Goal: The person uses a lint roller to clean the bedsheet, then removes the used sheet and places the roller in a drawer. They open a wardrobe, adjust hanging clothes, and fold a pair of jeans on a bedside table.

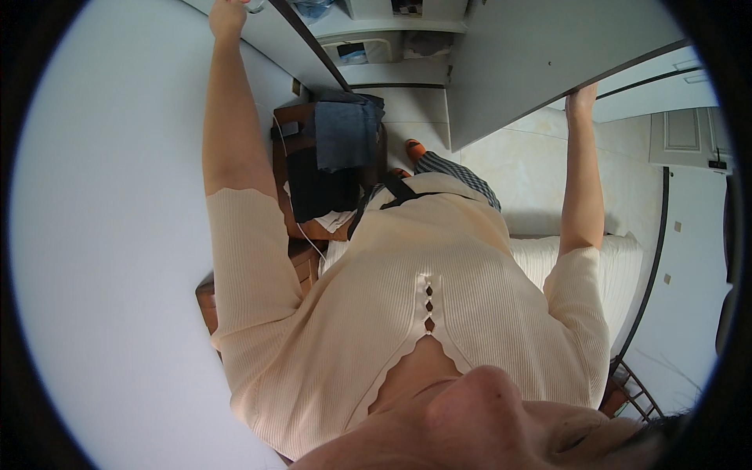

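At the top left, my left hand (228, 19) is raised beside a pale wardrobe door (276, 44). Its fingertips, partly cut off by the picture's rim, are close to a curved handle (256, 6); whether they grip it is not visible. On the right, my right hand (581, 101) is at the edge of another open wardrobe door (529, 64), with its fingers mostly hidden behind the panel. Between the two doors, the wardrobe's shelf (388, 26) shows, with a light bin (376, 51) and folded items below it.
Left of my legs, a brown wooden chair or stand (282, 200) bears blue jeans (346, 135) and black cloth (320, 188). A white cord (283, 141) hangs alongside. Behind me is a bed with a cream cover (611, 258). White cabinets (681, 138) stand at the right.
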The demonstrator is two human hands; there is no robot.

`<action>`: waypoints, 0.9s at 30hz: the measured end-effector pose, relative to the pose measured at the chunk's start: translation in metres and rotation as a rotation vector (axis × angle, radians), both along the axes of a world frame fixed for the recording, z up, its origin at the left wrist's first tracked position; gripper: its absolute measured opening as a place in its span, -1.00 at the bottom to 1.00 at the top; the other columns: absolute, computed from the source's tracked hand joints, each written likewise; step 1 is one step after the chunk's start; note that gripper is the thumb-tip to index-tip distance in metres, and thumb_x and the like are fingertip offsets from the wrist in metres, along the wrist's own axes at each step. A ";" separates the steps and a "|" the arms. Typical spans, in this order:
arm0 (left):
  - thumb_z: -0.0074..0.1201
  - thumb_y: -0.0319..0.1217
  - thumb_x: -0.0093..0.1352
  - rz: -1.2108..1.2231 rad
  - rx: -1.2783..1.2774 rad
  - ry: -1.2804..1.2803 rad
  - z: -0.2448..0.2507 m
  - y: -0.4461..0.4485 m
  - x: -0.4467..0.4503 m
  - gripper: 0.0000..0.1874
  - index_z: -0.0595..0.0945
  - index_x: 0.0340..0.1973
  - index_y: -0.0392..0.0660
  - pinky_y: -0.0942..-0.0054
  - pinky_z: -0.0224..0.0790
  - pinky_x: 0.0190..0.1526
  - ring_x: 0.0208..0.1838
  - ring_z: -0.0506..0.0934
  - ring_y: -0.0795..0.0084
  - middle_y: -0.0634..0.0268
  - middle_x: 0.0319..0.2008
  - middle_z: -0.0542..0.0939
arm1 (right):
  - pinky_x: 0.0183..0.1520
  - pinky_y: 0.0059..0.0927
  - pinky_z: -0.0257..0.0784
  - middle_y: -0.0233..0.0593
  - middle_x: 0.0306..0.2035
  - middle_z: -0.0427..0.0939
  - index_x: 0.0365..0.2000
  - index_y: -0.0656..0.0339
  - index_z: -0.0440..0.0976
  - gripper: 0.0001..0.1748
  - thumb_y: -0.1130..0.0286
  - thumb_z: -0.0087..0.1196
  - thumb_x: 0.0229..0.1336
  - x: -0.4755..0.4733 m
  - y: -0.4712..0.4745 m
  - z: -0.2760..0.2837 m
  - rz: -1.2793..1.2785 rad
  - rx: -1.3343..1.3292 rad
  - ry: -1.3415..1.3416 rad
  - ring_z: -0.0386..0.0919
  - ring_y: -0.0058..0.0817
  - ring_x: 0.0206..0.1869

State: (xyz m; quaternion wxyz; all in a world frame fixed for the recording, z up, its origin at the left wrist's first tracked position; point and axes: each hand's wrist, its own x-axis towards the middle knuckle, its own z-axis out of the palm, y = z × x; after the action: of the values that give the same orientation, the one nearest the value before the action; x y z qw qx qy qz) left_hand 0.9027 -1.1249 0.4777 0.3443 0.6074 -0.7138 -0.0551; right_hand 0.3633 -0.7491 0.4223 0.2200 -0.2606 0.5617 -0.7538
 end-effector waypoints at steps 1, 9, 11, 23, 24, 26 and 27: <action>-0.15 -0.14 0.41 -0.004 -0.011 -0.015 -0.001 -0.001 0.001 -0.71 0.58 -0.23 -0.02 0.45 0.34 -0.10 -0.18 0.57 0.40 0.52 -0.32 0.69 | -0.10 -0.42 0.31 -0.29 -0.24 0.45 -0.16 0.34 0.38 -0.60 0.16 -0.12 0.25 0.001 0.001 0.001 -0.008 0.002 -0.018 0.40 -0.49 -0.18; -0.12 -0.16 0.41 -0.015 -0.017 -0.009 0.001 0.005 -0.001 -0.72 0.58 -0.22 -0.06 0.50 0.34 -0.15 -0.23 0.58 0.46 0.50 -0.32 0.69 | 0.07 -0.35 0.30 -0.24 -0.06 0.43 0.03 0.30 0.28 -0.51 0.13 -0.08 0.26 -0.021 0.006 -0.014 -0.045 0.008 -0.148 0.39 -0.38 0.00; -0.13 -0.19 0.43 -0.027 -0.049 0.017 0.001 0.013 -0.004 -0.72 0.57 -0.22 -0.10 0.51 0.36 -0.23 -0.32 0.58 0.47 0.40 -0.33 0.70 | 0.06 -0.29 0.32 -0.25 -0.07 0.43 0.02 0.29 0.29 -0.52 0.13 -0.06 0.25 -0.035 0.006 -0.028 -0.075 -0.018 -0.176 0.40 -0.35 0.00; -0.18 -0.31 0.38 -0.118 -0.149 0.178 -0.015 0.012 -0.006 -0.75 0.51 -0.29 -0.24 0.27 0.42 -0.23 -0.30 0.60 0.17 0.11 -0.46 0.63 | -0.05 -0.28 0.46 -0.26 -0.05 0.45 0.02 0.26 0.32 -0.52 0.14 -0.01 0.22 -0.091 0.021 -0.044 -0.100 0.062 -0.205 0.45 -0.33 -0.03; -0.18 -0.32 0.38 -0.106 -0.148 0.165 -0.015 0.013 -0.006 -0.76 0.51 -0.29 -0.23 0.27 0.42 -0.23 -0.30 0.60 0.16 0.11 -0.46 0.63 | -0.05 -0.28 0.46 -0.25 -0.05 0.45 0.01 0.26 0.32 -0.53 0.14 -0.01 0.22 -0.094 0.022 -0.043 -0.122 0.067 -0.225 0.46 -0.33 -0.03; -0.17 -0.33 0.37 -0.083 -0.144 0.139 -0.012 0.017 -0.008 -0.77 0.51 -0.29 -0.22 0.27 0.41 -0.23 -0.30 0.60 0.16 0.11 -0.46 0.63 | -0.05 -0.27 0.46 -0.25 -0.05 0.45 0.01 0.26 0.32 -0.53 0.15 -0.02 0.22 -0.099 0.023 -0.044 -0.129 0.074 -0.221 0.46 -0.33 -0.03; -0.17 -0.33 0.37 -0.086 -0.136 0.147 -0.010 0.019 -0.009 -0.77 0.51 -0.28 -0.22 0.27 0.41 -0.22 -0.30 0.60 0.15 0.11 -0.45 0.63 | -0.04 -0.26 0.46 -0.24 -0.05 0.45 0.01 0.26 0.32 -0.54 0.15 -0.02 0.22 -0.102 0.025 -0.044 -0.113 0.075 -0.196 0.45 -0.34 -0.03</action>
State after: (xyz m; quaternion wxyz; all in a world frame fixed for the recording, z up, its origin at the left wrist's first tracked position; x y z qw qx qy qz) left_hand 0.8932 -1.1056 0.4674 0.4334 0.5460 -0.7140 -0.0658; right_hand 0.2609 -0.7245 0.3779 0.2409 -0.1452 0.5789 -0.7653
